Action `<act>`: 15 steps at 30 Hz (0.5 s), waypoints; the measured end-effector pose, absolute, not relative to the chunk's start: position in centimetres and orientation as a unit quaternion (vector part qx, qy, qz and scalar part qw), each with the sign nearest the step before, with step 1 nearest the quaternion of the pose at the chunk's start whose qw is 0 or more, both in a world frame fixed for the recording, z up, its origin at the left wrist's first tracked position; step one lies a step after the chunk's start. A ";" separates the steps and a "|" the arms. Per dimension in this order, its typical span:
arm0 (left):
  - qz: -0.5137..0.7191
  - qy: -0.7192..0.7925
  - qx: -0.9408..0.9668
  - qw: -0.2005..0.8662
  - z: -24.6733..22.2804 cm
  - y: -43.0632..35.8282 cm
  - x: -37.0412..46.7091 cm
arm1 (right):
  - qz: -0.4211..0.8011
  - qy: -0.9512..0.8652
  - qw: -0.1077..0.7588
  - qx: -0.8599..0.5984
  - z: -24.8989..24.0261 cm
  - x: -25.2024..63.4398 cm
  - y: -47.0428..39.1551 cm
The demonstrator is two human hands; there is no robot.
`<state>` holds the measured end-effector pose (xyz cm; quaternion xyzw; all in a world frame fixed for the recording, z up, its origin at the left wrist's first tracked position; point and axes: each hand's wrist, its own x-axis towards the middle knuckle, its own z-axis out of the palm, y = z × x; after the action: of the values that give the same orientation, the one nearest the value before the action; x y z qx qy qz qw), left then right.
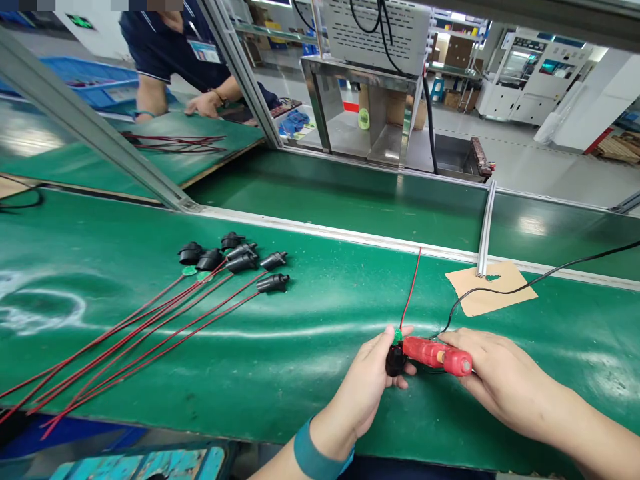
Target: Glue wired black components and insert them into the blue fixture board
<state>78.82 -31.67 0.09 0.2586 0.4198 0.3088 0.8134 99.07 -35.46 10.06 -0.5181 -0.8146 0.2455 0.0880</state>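
On my head view, the left hand (367,377) is closed around a small black part (396,360), thumb on its near side and a few fingertips showing past it. The part is above the front of the green mat (320,373), right of the middle of my picture. A bright green piece (398,336) sits at its upper end, by the thumb, and a red wire (412,287) runs from there up to the pale rail (330,230) at the back of the mat. A teal band (313,453) circles the left wrist.

I see the right hand (495,373) gripping a red tool (425,351), whose narrower end lies right by the black part; I cannot tell whether they touch. A black cable (575,267) runs from near this hand across a piece of cardboard (477,303) to the right edge; where it ends is hidden from me.

Well to the left, several black caps (273,283) lie clustered on the mat, their red leads (165,313) stretching toward the near left edge. Beyond the frame post (100,127), a co-worker's hand (205,105) rests at another green-topped table (220,127), near more red wires (175,143) and a blue crate (113,93).
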 end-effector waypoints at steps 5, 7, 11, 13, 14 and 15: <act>0.319 0.433 0.307 0.785 0.0 -31.7 79.0 | 0.218 -0.820 0.069 -0.524 10.0 99.1 -35.4; 0.323 0.439 0.333 0.770 0.1 -31.6 79.0 | 0.204 -0.825 0.066 -0.524 10.1 99.1 -35.5; 0.325 0.454 0.351 0.752 0.3 -31.6 78.8 | 0.146 -0.831 0.069 -0.533 10.4 100.0 -35.7; 0.324 0.455 0.346 0.754 0.4 -31.6 78.6 | 0.099 -0.831 0.063 -0.544 10.5 101.0 -35.8; 0.323 0.453 0.346 0.756 0.5 -31.6 78.4 | 0.073 -0.829 0.055 -0.551 10.4 101.6 -35.8; 0.322 0.451 0.347 0.757 0.6 -31.7 78.3 | 0.047 -0.825 0.045 -0.561 10.3 102.2 -35.8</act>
<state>78.31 -31.68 0.57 0.3471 0.4513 0.3217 0.7565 102.18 -35.83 10.30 -0.5610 -0.8253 0.0467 0.0446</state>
